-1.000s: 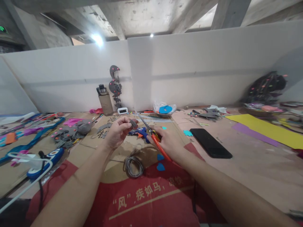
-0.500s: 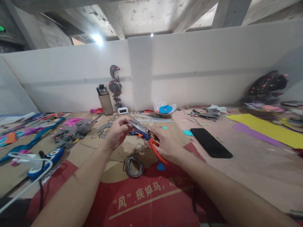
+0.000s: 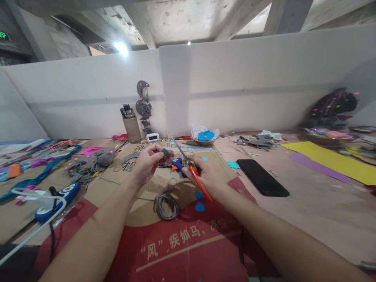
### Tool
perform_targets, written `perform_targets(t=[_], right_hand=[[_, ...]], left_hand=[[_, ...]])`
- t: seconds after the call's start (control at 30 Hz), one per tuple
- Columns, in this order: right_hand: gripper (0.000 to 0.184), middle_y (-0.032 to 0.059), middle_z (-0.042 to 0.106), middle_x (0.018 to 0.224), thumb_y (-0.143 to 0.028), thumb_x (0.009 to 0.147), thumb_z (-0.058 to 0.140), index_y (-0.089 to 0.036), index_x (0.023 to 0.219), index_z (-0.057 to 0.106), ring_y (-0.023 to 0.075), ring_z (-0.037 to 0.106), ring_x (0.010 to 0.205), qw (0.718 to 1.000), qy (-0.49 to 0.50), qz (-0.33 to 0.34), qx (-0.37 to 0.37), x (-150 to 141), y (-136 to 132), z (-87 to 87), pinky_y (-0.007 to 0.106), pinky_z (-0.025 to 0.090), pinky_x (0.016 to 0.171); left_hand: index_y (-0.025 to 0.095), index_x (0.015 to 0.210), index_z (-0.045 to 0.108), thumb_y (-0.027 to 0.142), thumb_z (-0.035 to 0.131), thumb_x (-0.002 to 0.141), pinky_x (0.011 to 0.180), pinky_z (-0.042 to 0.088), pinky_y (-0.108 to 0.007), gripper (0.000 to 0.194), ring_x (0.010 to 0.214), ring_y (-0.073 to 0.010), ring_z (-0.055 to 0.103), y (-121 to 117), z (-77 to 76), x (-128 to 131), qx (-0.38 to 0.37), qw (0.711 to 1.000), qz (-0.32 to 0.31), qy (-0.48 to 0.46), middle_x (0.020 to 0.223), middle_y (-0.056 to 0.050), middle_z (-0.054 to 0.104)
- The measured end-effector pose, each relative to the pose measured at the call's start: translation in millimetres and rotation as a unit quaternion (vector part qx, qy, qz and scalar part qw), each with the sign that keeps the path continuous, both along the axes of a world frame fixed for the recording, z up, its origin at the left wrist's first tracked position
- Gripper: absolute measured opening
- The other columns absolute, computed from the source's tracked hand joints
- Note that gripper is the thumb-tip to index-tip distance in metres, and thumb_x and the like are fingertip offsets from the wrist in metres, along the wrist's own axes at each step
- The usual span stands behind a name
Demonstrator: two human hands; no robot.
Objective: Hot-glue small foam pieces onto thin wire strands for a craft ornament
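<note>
My left hand (image 3: 149,162) pinches a small dark grey piece (image 3: 167,152), perhaps felt, between thumb and fingers. In my right hand (image 3: 207,172) are orange-handled scissors (image 3: 196,177), their blades pointing up and away, apart from the grey piece. Behind and between the hands lies a blue glue gun (image 3: 178,162), partly hidden. A coil of grey cord (image 3: 167,206) rests on the cardboard below my hands, with one strand running left. Blue paper scraps (image 3: 200,206) lie under my right wrist.
A black phone (image 3: 261,178) lies to the right, near yellow foam sheet (image 3: 331,160). At the back stand a bottle (image 3: 131,125) and a small white clock (image 3: 152,137). Grey felt pieces with pink dots (image 3: 85,166) and a blue-and-white power strip (image 3: 57,201) are on the left.
The scissors have swung away from my left hand, their blades now pointing more upward. The small grey piece in my left fingers has come into clear view.
</note>
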State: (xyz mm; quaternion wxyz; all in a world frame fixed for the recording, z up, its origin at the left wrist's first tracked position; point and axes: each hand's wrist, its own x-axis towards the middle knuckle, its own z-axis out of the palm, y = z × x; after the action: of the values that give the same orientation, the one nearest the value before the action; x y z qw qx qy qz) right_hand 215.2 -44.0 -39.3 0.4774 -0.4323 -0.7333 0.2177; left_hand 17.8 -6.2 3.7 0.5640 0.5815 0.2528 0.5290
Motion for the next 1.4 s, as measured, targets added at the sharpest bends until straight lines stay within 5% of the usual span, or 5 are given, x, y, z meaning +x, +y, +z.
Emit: perform_targets(t=[0.2,0.53,0.87,1.17,1.4], right_hand=[[0.047,0.0,0.06,0.08,-0.046,0.078,0.059,-0.024,0.116,0.045,0.0124,0.056,0.062,0.97,0.227,0.027,-0.087,-4,3,4.2,0.026,0.046,0.056],[0.05,-0.0031,0.059,0.076,-0.039,0.066,0.072,-0.027,0.108,0.046,0.0137,0.06,0.071,0.941,0.319,0.09,-0.066,-20,-2,15.7,0.027,0.049,0.064],[0.048,-0.0047,0.058,0.076,-0.034,0.066,0.07,-0.026,0.105,0.044,0.0072,0.05,0.052,0.919,0.378,0.044,-0.101,-20,6,7.9,0.02,0.039,0.047],[0.042,0.003,0.06,0.094,-0.038,0.081,0.057,-0.024,0.119,0.046,0.0148,0.056,0.079,0.988,0.154,0.02,-0.014,-12,-4,9.5,0.029,0.046,0.073],[0.04,0.0052,0.064,0.1,-0.042,0.084,0.054,-0.022,0.119,0.051,0.0188,0.058,0.085,0.997,0.002,0.041,-0.067,-5,-7,7.3,0.033,0.046,0.078]], left_hand=[[0.017,0.078,0.056,0.022,0.064,0.07,0.051,0.038,-0.022,0.013,0.054,-0.0103,0.053,0,-6.1,3,0.025,0.996,0.045,0.066,0.064,0.0,0.062],[0.016,0.071,0.055,0.025,0.062,0.074,0.055,0.035,-0.022,0.011,0.057,-0.0089,0.046,-12,-5.9,18,0.097,0.973,0.014,0.21,0.062,0.003,0.052],[0.015,0.075,0.062,0.037,0.067,0.074,0.058,0.037,-0.024,0.023,0.058,-0.0094,0.048,-11,-13.6,27,0.017,0.993,-0.013,0.115,0.068,-0.001,0.058],[0.014,0.068,0.058,0.023,0.072,0.067,0.053,0.037,-0.021,0.017,0.052,-0.0063,0.044,-12,-0.6,19,-0.055,0.997,0.021,-0.043,0.058,0.002,0.052],[0.013,0.066,0.057,0.018,0.07,0.067,0.055,0.041,-0.021,0.014,0.057,-0.0078,0.048,-9,3.2,13,-0.074,0.992,0.007,-0.104,0.062,0.001,0.054]])
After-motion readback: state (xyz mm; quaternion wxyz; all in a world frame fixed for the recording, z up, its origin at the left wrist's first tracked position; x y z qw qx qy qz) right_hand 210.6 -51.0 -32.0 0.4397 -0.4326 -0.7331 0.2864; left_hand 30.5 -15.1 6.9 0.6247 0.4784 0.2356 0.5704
